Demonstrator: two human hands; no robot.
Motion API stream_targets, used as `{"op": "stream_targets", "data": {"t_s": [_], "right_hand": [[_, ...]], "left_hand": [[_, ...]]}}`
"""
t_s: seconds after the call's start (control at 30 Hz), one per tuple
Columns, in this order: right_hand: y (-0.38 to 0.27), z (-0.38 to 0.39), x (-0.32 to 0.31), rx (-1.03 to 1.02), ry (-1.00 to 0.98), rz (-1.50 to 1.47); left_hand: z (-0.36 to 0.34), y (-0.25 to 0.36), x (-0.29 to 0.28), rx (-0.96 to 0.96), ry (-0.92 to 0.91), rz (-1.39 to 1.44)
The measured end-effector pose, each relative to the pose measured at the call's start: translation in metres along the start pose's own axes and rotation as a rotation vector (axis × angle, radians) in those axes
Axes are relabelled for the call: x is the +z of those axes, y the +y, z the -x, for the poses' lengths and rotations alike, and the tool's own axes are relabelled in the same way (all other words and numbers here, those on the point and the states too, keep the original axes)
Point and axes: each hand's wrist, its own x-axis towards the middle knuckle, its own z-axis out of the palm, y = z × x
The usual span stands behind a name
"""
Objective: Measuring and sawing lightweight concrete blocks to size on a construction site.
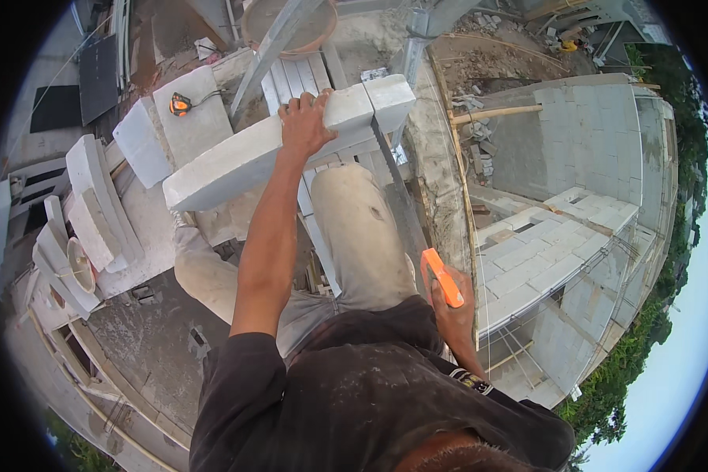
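Head view: outstretched left hand (305, 126) spread atop block (232, 164), right hand (455, 311) wrapped round saw handle (444, 277).

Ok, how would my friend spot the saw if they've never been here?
Find the long pale block under the left hand. From its right end, look down toward the right hand. There's the handsaw: a long, dark blade with an orange handle, unlike the small orange-and-black tape measure on a slab.
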Motion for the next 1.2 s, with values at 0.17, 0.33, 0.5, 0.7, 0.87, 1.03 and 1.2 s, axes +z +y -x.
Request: {"op": "stream_targets", "data": {"t_s": [0.17,0.33,0.5,0.7,0.87,1.03,1.2], "right_hand": [[0.010,-0.149,0.081,-0.111,0.011,-0.014],[0.003,-0.054,0.042,-0.097,0.019,-0.050],[-0.006,-0.003,0.010,-0.039,0.025,0.042],[0.022,-0.155,0.103,-0.093,0.015,-0.070],[0.001,-0.003,0.013,0.150,0.034,-0.005],[-0.037,-0.083,0.039,0.049,0.017,0.028],[-0.016,-0.132,0.082,-0.039,0.045,-0.079]], "left_hand": [[0.008,0.002,0.012,-0.024,-0.023,0.020],[-0.002,-0.004,0.003,0.032,0.013,-0.005],[-0.008,-0.007,0.007,-0.010,-0.039,-0.014],[0.005,0.005,-0.002,-0.017,-0.084,0.011],[-0.018,-0.004,-0.007,-0.045,-0.222,0.012],[-0.002,0.000,0.007,-0.038,-0.103,-0.038],[0.013,0.015,-0.019,-0.039,-0.179,-0.008]]}}
